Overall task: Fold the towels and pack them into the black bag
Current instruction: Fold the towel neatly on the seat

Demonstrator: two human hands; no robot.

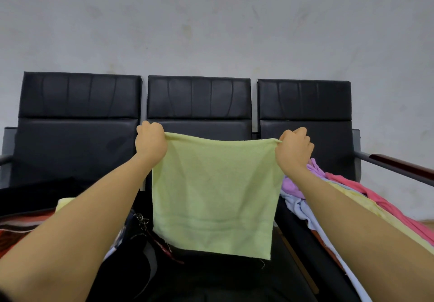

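A light green towel (215, 193) hangs spread flat in the air over the middle seat. My left hand (150, 140) pinches its upper left corner and my right hand (293, 147) pinches its upper right corner. The towel's lower edge hangs free just above the seat. The black bag (138, 250) lies at the lower left, partly under my left arm, with a zipper pull showing. A folded pale yellow towel (64, 203) peeks out beside my left arm.
A row of three black chairs (199, 99) stands against a grey wall. A heap of towels (303, 196) in purple, light blue, yellow and pink lies on the right seat under my right arm. A wood-topped armrest (399, 163) juts out at the right.
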